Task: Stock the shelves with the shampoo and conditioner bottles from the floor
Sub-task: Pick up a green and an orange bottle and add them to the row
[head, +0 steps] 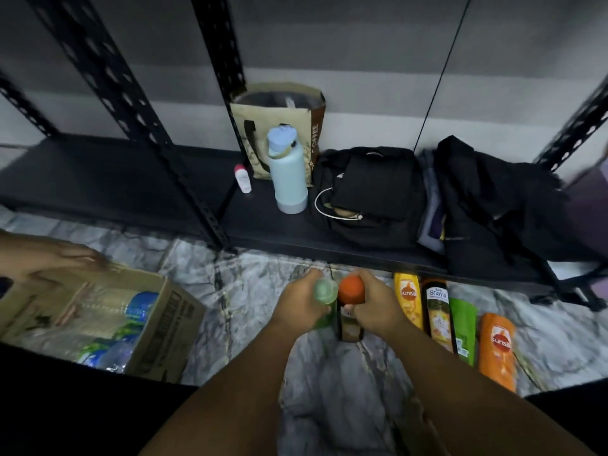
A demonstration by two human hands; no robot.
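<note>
Caps point toward the shelf's (pixel 279 232) front edge just ahead; left hand (pixel 301 306) grips the green bottle (pixel 325 291), right hand (pixel 375 307) the orange-capped bottle (pixel 351 289).

The marbled floor (pixel 345 383) bore a cardboard box (pixel 171 324) and a row of lying shampoo bottles (pixel 437 311). The black shelf (pixel 115 179) carried a paper bag (pixel 250 113), a pale-blue flask (pixel 288 172) and a black backpack (pixel 371 192).

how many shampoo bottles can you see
6: green-capped bottle in left hand, orange-capped bottle in right hand, four on the floor to their right: yellow bottle, black bottle, green bottle, orange bottle
</note>
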